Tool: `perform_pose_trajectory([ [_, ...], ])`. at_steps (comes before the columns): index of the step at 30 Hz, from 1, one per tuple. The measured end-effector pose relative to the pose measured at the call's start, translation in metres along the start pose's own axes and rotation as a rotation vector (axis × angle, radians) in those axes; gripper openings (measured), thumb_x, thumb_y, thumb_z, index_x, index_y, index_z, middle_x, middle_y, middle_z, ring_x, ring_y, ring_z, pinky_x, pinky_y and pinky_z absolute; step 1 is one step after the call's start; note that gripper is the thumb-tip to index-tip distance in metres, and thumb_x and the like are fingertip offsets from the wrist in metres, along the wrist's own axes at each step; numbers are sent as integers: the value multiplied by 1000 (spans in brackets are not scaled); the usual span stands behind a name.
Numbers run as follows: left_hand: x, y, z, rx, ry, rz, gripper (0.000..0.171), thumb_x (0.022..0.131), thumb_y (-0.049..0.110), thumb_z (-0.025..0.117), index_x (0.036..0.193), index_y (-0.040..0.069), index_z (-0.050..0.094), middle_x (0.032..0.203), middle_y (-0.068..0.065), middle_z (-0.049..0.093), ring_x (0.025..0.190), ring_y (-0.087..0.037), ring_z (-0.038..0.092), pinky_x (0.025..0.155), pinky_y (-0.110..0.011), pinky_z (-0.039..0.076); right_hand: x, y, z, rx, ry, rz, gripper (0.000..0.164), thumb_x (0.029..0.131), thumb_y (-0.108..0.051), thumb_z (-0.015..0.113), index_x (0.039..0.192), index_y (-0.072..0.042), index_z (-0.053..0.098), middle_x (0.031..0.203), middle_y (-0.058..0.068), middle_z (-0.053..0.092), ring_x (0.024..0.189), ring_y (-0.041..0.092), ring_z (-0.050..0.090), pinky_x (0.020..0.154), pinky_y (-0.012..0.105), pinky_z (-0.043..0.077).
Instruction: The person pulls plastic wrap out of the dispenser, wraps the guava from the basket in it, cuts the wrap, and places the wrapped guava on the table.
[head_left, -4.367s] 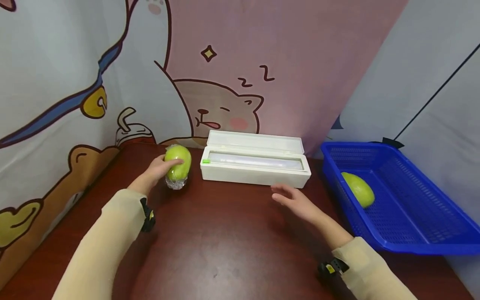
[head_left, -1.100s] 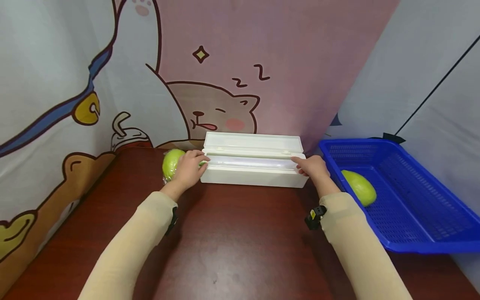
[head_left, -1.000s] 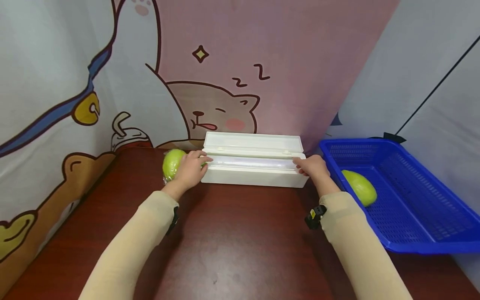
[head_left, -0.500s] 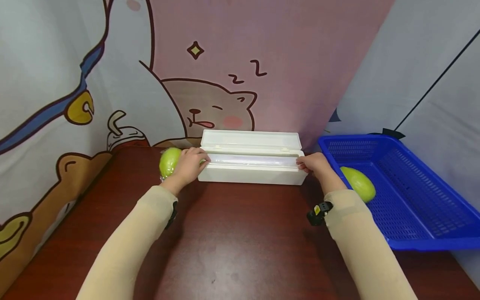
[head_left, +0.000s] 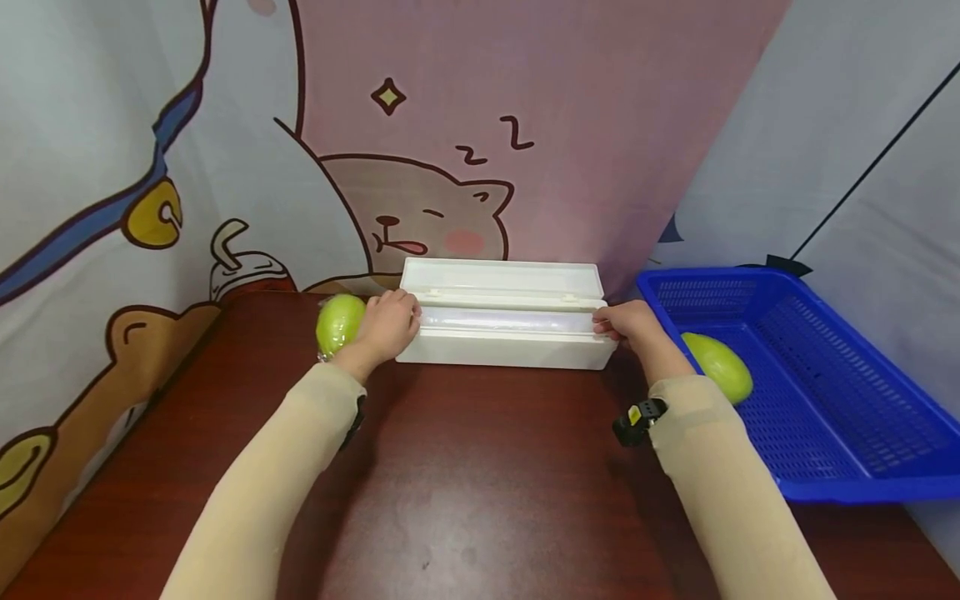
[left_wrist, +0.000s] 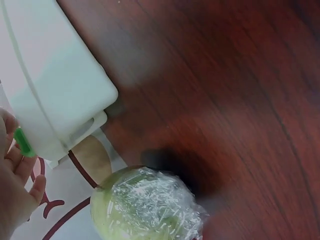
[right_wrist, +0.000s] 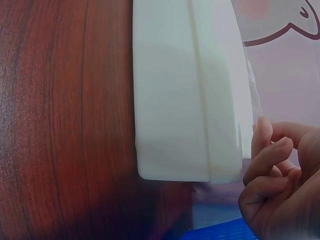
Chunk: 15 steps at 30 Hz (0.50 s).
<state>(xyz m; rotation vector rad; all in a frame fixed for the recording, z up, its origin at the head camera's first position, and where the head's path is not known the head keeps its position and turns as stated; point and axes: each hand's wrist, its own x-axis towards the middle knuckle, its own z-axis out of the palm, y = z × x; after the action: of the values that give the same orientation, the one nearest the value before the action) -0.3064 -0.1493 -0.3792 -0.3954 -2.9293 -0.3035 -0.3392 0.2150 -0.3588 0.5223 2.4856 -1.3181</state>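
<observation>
A white cling film dispenser [head_left: 504, 350] stands on the table with its lid raised and a roll of cling film [head_left: 506, 321] inside. At the box's left end, my left hand [head_left: 386, 323] has its fingers curled at the film's left edge, beside the green slider [left_wrist: 22, 141]; the fingertip contact is partly hidden. My right hand [head_left: 633, 323] pinches the film's right edge between thumb and index finger. The right wrist view shows thin clear film [right_wrist: 254, 90] running up from those fingertips. A green, film-wrapped oval fruit [head_left: 339, 325] sits just left of my left hand.
On the right stands a blue plastic basket [head_left: 832, 487], with an oval green fruit [head_left: 718, 368] inside. The dark reddish table [head_left: 457, 483] extends in front of the box. A cartoon-printed cloth [head_left: 585, 150] hangs close behind it.
My left hand left the wrapped fruit and came to the dispenser, where its fingers have now curled. The right hand moved up to the film's right end and pinched it.
</observation>
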Motion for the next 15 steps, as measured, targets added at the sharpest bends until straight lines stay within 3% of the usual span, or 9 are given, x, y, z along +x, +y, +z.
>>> perform_pose_trajectory([
  [4,2,0,1,-2,4,-9,15,92,16,48,98,8,59,103,-9,60,100,-27,52,91,-45,38,-1,1,-1,13,-13,1,17,90,-24,54,84,-10,61,46,-16,56,48,3,46,56,24,37],
  [11,6,0,2,5,145,-20,17,90,11,57,104,9,67,101,-8,70,94,-26,60,88,-44,42,-1,2,-2,24,-25,-7,17,90,-24,54,84,-10,61,47,-16,56,47,2,45,54,22,38],
  [15,6,-1,-1,33,164,-72,16,90,19,61,100,11,71,102,-9,67,98,-28,58,86,-44,43,-1,3,-1,23,-26,-14,17,90,-24,54,85,-9,61,48,-16,56,48,3,45,53,22,36],
])
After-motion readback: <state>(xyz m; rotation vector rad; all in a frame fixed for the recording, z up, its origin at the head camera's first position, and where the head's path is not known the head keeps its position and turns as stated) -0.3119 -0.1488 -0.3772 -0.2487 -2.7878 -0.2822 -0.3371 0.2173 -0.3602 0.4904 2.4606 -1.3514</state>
